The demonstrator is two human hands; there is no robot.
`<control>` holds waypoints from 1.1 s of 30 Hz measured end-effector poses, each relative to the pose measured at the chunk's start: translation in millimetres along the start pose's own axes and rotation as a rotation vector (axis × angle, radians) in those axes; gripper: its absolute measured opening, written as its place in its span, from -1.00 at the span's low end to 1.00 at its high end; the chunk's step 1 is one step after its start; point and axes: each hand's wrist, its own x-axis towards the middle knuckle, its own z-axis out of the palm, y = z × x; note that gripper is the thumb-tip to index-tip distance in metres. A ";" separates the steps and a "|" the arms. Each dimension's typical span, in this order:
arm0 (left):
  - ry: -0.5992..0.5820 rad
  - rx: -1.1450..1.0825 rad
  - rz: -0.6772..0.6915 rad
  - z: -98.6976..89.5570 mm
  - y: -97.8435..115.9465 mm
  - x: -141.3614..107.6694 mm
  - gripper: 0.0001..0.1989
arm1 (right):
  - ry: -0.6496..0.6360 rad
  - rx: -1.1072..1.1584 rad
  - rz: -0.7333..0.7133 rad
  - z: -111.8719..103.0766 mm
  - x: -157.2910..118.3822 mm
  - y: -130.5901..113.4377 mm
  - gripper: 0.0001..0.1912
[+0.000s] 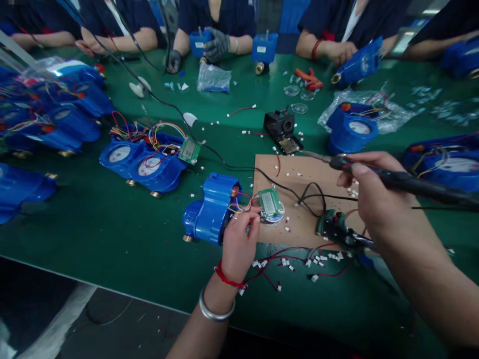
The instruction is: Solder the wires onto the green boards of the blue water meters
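Note:
My right hand (374,194) is wrapped round a black-handled soldering iron (415,185). The iron's metal tip reaches the tray of a small black soldering stand (280,124). My left hand (240,242) is closed in a pinch on thin wires (247,205) at the lower left edge of a green circuit board with a display (269,203). Coloured wires join this board to a blue water meter (215,207) lying just left of my hand. The board rests over a round whitish piece on the brown cardboard sheet (299,174). Exactly which wire the fingertips hold is hidden.
Beside the cardboard's right half lies a dark green and black tool (335,227). Red-black leads with white connectors (288,264) are scattered in front. More blue meters (149,159) stand left and right. A black cable (232,166) crosses the table. Co-workers (217,30) sit opposite.

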 end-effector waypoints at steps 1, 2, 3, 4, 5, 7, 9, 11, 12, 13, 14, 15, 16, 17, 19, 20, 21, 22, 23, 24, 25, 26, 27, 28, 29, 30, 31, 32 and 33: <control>0.003 0.004 0.000 -0.1 0.1 -0.2 -0.89 | -0.010 -0.012 0.044 1.7 15.2 7.5 -0.85; 0.006 0.007 0.001 -0.2 0.1 -0.3 -0.89 | 0.014 0.001 0.055 3.9 30.6 16.0 -0.86; 0.008 0.009 0.004 -0.3 0.1 -0.3 -0.89 | 0.061 0.030 0.066 7.1 45.7 24.9 -0.86; 0.008 0.011 0.008 -0.3 0.0 -0.3 -0.89 | 0.086 0.076 0.101 11.6 59.8 33.8 -0.85; 0.008 0.013 0.012 -0.4 -0.1 -0.2 -0.88 | 0.080 0.106 0.138 17.6 72.4 42.2 -0.84; 0.013 0.013 0.029 -0.6 -0.1 -0.3 -0.87 | 0.084 0.140 0.172 34.1 92.4 57.1 -0.84; 0.021 0.003 0.041 -0.9 0.2 -0.7 -0.87 | 0.086 0.179 0.209 55.4 106.0 69.3 -0.87; 0.025 -0.014 0.040 -1.1 0.5 -1.3 -0.87 | 0.096 0.240 0.276 78.2 114.9 79.7 -0.89; 0.025 -0.024 0.039 -1.1 0.6 -1.6 -0.87 | 0.099 0.266 0.307 89.0 118.0 84.4 -0.88; 0.025 -0.033 0.038 -1.1 0.6 -1.8 -0.87 | 0.100 0.291 0.338 98.9 120.4 88.9 -0.87; 0.025 -0.042 0.039 -0.9 0.4 -1.9 -0.87 | 0.102 0.310 0.364 107.4 121.9 93.0 -0.87; 0.024 -0.049 0.041 -0.7 0.1 -2.0 -0.87 | 0.105 0.321 0.380 114.3 122.6 96.7 -0.87; 0.023 -0.055 0.045 -0.5 -0.3 -2.0 -0.87 | 0.116 0.330 0.394 119.4 122.7 100.0 -0.87; 0.025 -0.058 0.048 -0.3 -0.6 -2.0 -0.87 | 0.132 0.338 0.406 122.6 122.2 102.7 -0.86; 0.026 -0.061 0.053 -0.1 -1.3 -2.0 -0.88 | 0.183 0.337 0.383 123.5 120.0 106.7 -0.85; 0.026 -0.061 0.055 -0.1 -1.5 -2.0 -0.88 | 0.210 0.328 0.347 121.7 118.7 107.7 -0.85; 0.024 -0.062 0.060 -0.2 -1.5 -2.0 -0.88 | 0.235 0.315 0.301 119.0 117.3 107.9 -0.86; 0.024 -0.061 0.063 -0.3 -1.5 -2.0 -0.88 | 0.257 0.298 0.257 115.9 116.0 107.2 -0.86; 0.024 -0.059 0.064 -0.4 -1.4 -1.9 -0.88 | 0.274 0.278 0.225 112.8 114.8 105.6 -0.87; 0.025 -0.056 0.065 -0.5 -1.1 -1.9 -0.88 | 0.275 0.265 0.217 110.3 113.6 103.0 -0.86; 0.028 -0.054 0.064 -0.6 -0.8 -1.9 -0.88 | 0.263 0.261 0.234 108.6 112.3 99.8 -0.85; 0.033 -0.053 0.063 -0.6 -0.5 -1.9 -0.87 | 0.243 0.263 0.259 108.1 111.1 96.1 -0.83; 0.038 -0.051 0.062 -0.7 -0.1 -2.0 -0.87 | 0.218 0.270 0.285 108.8 110.1 92.3 -0.82; 0.043 -0.049 0.062 -0.7 0.1 -2.1 -0.86 | 0.195 0.280 0.305 110.6 109.2 88.7 -0.80; 0.046 -0.047 0.062 -0.6 0.3 -2.3 -0.86 | 0.174 0.290 0.319 113.3 108.7 85.4 -0.79; 0.048 -0.045 0.061 -0.5 0.3 -2.4 -0.85 | 0.159 0.299 0.327 116.8 108.5 82.6 -0.77; 0.050 -0.043 0.059 -0.4 0.1 -2.4 -0.85 | 0.145 0.304 0.335 120.8 108.6 80.0 -0.74; 0.051 -0.044 0.056 -0.1 -0.2 -2.3 -0.85 | 0.123 0.312 0.347 125.1 108.8 77.6 -0.71; 0.052 -0.045 0.053 0.2 -0.6 -2.0 -0.85 | 0.095 0.321 0.362 129.4 109.1 75.4 -0.68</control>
